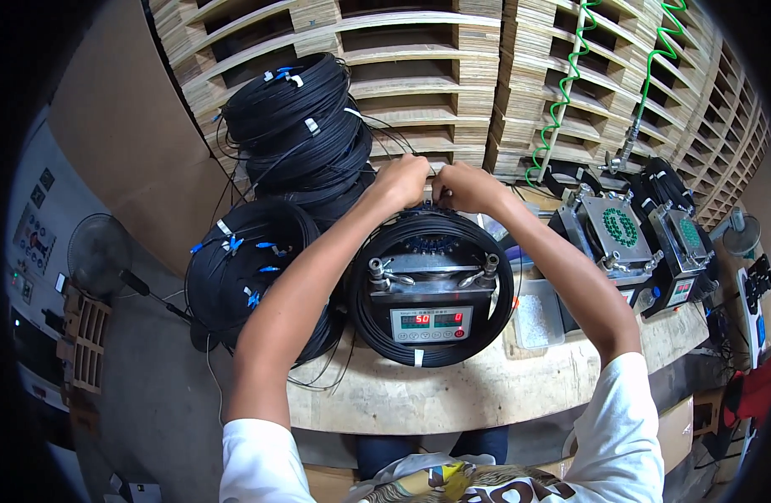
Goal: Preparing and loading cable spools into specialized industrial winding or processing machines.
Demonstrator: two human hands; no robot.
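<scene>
Both arms reach past a coil of black cable that hangs around a metal machine with a lit red digit display. My left hand is closed at the machine's far side, its fingertips turned away from view. Close beside it, my right hand is also closed, with fingers bent down and pinched together. Whatever sits between the fingers of either hand is hidden or too small to make out. Thin black cables run from the stack at the left toward my left hand.
Tall piles of black cable coils and another coil with blue connectors stand at the left. Right of the machine sit a clear plastic tub and two similar machines. Wooden pallets rise behind the bench.
</scene>
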